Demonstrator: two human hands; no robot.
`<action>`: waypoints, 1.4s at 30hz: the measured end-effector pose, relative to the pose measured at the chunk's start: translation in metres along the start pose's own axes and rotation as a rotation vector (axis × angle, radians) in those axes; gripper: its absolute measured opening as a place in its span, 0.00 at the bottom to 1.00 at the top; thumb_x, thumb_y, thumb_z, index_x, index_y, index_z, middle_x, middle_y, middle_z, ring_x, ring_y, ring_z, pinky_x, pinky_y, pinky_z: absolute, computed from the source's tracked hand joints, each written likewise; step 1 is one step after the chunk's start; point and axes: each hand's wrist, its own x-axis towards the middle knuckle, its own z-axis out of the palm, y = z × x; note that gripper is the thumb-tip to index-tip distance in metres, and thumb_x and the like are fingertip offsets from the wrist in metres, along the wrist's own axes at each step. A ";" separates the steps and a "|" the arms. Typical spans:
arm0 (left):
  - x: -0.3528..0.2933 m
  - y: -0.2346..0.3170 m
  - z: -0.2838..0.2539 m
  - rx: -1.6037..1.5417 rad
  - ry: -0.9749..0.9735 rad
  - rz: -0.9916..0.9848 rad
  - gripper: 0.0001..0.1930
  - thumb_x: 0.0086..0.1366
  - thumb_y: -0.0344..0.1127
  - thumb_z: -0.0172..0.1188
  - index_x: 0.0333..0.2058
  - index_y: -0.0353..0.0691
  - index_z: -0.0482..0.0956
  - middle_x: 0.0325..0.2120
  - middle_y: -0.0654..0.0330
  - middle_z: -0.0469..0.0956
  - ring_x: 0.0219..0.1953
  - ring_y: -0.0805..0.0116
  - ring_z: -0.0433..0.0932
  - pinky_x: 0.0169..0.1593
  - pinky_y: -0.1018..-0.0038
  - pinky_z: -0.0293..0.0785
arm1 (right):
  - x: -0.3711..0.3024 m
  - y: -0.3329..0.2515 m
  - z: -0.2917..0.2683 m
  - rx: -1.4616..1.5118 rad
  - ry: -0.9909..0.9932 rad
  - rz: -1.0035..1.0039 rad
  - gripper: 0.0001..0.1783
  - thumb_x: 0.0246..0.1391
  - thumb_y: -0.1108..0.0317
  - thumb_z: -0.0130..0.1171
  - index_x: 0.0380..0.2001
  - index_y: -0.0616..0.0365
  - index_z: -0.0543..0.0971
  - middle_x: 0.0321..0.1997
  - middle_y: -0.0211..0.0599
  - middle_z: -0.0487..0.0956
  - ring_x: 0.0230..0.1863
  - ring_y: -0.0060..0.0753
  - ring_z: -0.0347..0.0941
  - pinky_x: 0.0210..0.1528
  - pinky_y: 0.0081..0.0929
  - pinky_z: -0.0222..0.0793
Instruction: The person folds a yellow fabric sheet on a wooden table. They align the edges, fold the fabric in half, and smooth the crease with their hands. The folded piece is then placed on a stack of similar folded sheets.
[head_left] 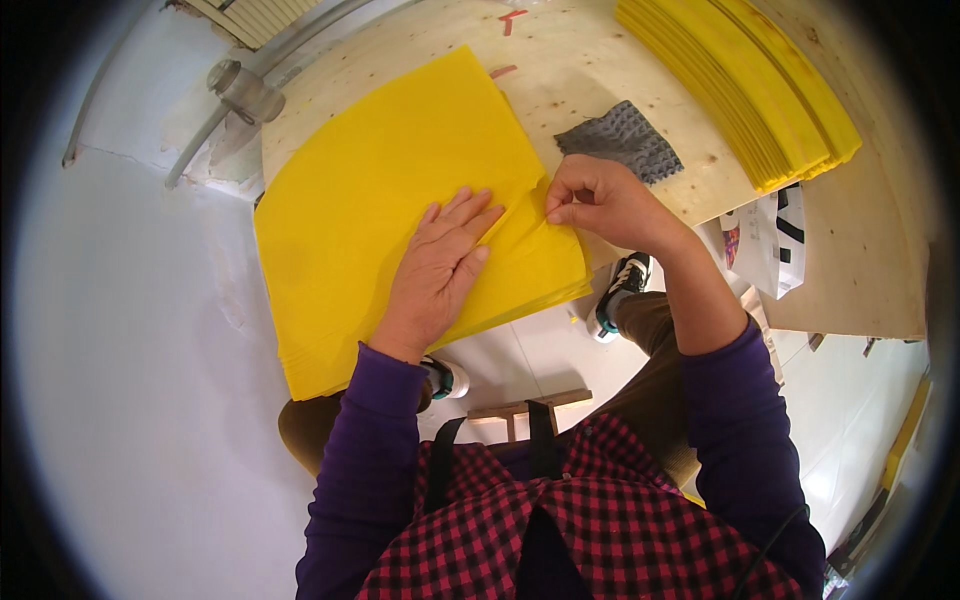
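Observation:
A stack of thin yellow sheets (350,210) lies across the wooden table, its near edge reaching over the table's front. Flat on top of it rests my left hand (432,265), palm down with the fingers spread. At the stack's right edge, my right hand (598,203) pinches the top yellow sheet between thumb and forefinger. The sheet creases between my two hands. Just beyond my right hand lies a crumpled grey textured cloth (625,140).
Folded yellow sheets (740,85) are piled at the table's far right. Below them hangs a white printed bag (765,240). A pipe with a fitting (245,95) runs along the wall at the far left. A wooden stool (530,405) stands under me.

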 end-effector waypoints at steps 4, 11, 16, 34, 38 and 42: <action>0.001 0.003 -0.003 0.037 -0.033 0.001 0.21 0.67 0.40 0.51 0.57 0.41 0.72 0.61 0.54 0.67 0.67 0.55 0.59 0.69 0.58 0.48 | 0.002 -0.009 -0.001 -0.091 0.011 -0.019 0.05 0.47 0.75 0.65 0.27 0.61 0.78 0.26 0.30 0.74 0.31 0.25 0.70 0.35 0.23 0.66; 0.000 0.005 -0.002 0.062 -0.026 0.013 0.22 0.66 0.38 0.52 0.58 0.39 0.71 0.61 0.55 0.67 0.67 0.55 0.59 0.69 0.58 0.48 | 0.004 -0.014 -0.001 -0.011 0.035 0.006 0.07 0.51 0.76 0.64 0.31 0.58 0.75 0.29 0.25 0.69 0.30 0.18 0.65 0.35 0.17 0.63; 0.000 -0.002 -0.001 -0.023 0.001 0.024 0.21 0.67 0.37 0.50 0.56 0.37 0.72 0.61 0.56 0.67 0.67 0.56 0.59 0.69 0.59 0.48 | -0.004 -0.010 -0.014 0.104 0.009 0.094 0.08 0.50 0.75 0.65 0.33 0.57 0.78 0.30 0.23 0.70 0.32 0.15 0.66 0.35 0.16 0.63; 0.000 -0.001 0.000 -0.003 0.011 0.017 0.21 0.69 0.41 0.49 0.56 0.37 0.72 0.61 0.56 0.68 0.67 0.58 0.60 0.69 0.61 0.48 | -0.005 -0.013 -0.013 -0.060 -0.131 0.077 0.05 0.49 0.75 0.63 0.29 0.61 0.77 0.29 0.29 0.74 0.34 0.23 0.70 0.39 0.21 0.66; 0.000 -0.002 0.001 0.006 0.012 0.017 0.21 0.69 0.41 0.49 0.56 0.37 0.72 0.61 0.56 0.68 0.67 0.58 0.60 0.69 0.60 0.48 | -0.003 -0.015 -0.012 -0.066 -0.128 0.074 0.05 0.50 0.74 0.63 0.29 0.61 0.76 0.29 0.30 0.74 0.34 0.23 0.71 0.39 0.21 0.67; 0.000 -0.002 0.000 0.001 0.009 0.019 0.21 0.69 0.41 0.49 0.56 0.36 0.72 0.61 0.56 0.68 0.67 0.57 0.60 0.69 0.60 0.48 | -0.002 -0.015 -0.010 -0.090 -0.061 -0.012 0.05 0.49 0.73 0.62 0.30 0.61 0.78 0.26 0.31 0.77 0.30 0.24 0.72 0.35 0.22 0.68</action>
